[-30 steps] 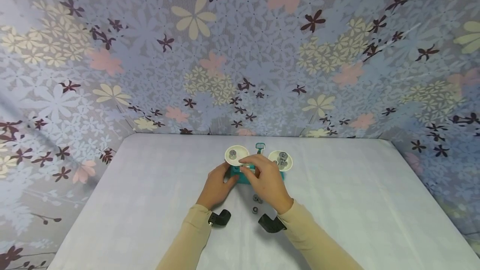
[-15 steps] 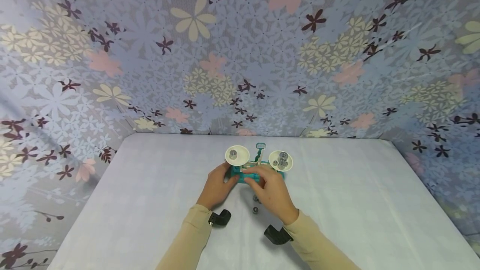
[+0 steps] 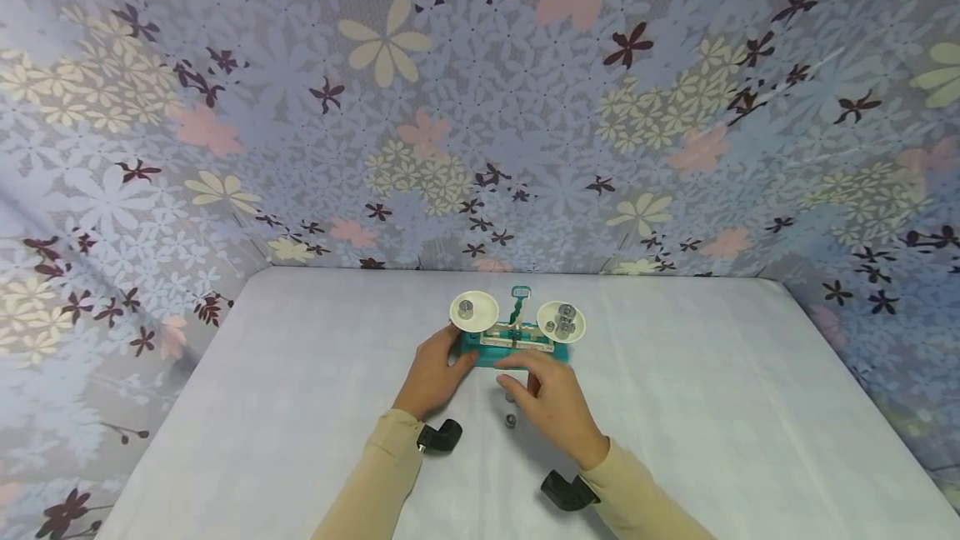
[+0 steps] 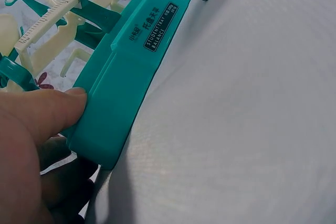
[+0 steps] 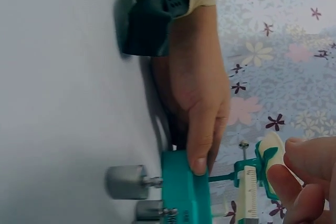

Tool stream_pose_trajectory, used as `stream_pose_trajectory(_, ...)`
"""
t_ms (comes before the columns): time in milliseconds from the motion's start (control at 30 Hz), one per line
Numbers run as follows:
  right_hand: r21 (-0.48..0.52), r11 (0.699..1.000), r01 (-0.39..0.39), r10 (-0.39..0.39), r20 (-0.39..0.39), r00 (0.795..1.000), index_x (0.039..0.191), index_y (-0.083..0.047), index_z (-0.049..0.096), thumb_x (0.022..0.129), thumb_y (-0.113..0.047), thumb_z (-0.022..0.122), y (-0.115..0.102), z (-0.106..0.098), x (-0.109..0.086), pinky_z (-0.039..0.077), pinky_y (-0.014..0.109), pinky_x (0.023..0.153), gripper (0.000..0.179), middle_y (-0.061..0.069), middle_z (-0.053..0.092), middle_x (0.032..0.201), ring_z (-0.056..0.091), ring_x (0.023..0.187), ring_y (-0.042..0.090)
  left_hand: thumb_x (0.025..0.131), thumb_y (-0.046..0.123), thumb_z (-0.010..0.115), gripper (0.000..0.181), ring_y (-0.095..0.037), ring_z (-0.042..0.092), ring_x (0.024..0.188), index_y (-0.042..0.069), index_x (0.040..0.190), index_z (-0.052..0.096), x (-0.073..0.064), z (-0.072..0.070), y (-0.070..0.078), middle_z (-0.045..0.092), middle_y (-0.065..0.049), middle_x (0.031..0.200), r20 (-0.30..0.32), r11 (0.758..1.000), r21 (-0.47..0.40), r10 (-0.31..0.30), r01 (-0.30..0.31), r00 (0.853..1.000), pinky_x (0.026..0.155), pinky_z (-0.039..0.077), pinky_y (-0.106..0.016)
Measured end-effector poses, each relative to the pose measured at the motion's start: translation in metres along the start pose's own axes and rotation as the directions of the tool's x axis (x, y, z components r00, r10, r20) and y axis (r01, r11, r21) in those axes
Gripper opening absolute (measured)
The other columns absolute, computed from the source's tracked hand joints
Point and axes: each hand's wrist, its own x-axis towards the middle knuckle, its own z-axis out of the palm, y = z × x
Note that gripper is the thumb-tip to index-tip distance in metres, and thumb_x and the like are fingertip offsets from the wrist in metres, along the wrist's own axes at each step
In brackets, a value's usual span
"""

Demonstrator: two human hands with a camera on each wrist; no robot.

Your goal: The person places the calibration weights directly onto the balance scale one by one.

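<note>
A teal tray balance (image 3: 491,353) with two cream pans and a ruled beam stands on the table. My left hand (image 3: 433,373) grips the left end of its base; in the left wrist view the thumb (image 4: 55,108) lies on the base and the other fingers curl behind its end. In front of the balance hovers my right hand (image 3: 557,402), thumb and index finger bent toward each other with a gap and nothing between them. One metal weight (image 3: 466,309) sits in the left pan (image 3: 483,322); several fill the right pan (image 3: 546,313).
Loose metal weights (image 3: 511,421) lie on the white-covered table (image 3: 712,407) before the balance, partly hidden by the right hand. Behind the balance is a patterned flower backdrop (image 3: 480,107). Each wrist wears a black camera (image 3: 441,437).
My right hand has drawn back from the balance's beam toward the front and slightly right, uncovering the beam and the right pan. The left hand keeps its grip.
</note>
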Motion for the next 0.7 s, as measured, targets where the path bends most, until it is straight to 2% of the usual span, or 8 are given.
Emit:
stream_pose_trajectory(200,0.017,0.999,-0.037,0.036,0.025,0.999,0.098,-0.023,0.069,0.084,-0.026,0.069,0.003,0.0,-0.01,0.037,0.017,0.042,0.014,-0.014,0.061,0.087,0.039,0.045,0.0,0.091,0.032,0.059,0.058,-0.025,0.045,0.125,0.005,0.139,0.041,-0.001,-0.001,0.002,0.049,-0.013,0.135,0.005,1.0,0.0,-0.002,0.002,1.0,0.106,0.036,-0.039)
stream_pose_trajectory(467,0.034,0.998,-0.053,0.052,0.044,0.998,0.096,-0.02,0.07,0.082,-0.017,0.071,0.007,0.0,-0.018,0.037,0.018,0.04,0.014,-0.016,0.057,0.079,0.038,0.045,0.0,0.091,0.033,0.058,0.058,-0.024,0.045,0.125,0.005,0.139,0.041,-0.001,-0.002,0.003,0.048,-0.012,0.135,0.011,1.0,-0.006,-0.011,0.011,1.0,0.106,0.036,-0.039)
stream_pose_trajectory(700,0.05,0.995,-0.091,0.087,0.075,0.993,0.095,-0.018,0.07,0.082,-0.017,0.071,0.011,0.0,-0.025,0.036,0.018,0.039,0.012,-0.009,0.051,0.064,0.037,0.043,0.002,0.091,0.034,0.057,0.058,-0.024,0.045,0.125,0.006,0.139,0.04,-0.001,-0.002,0.003,0.049,-0.012,0.135,0.011,1.0,-0.011,-0.01,0.01,1.0,0.106,0.036,-0.04)
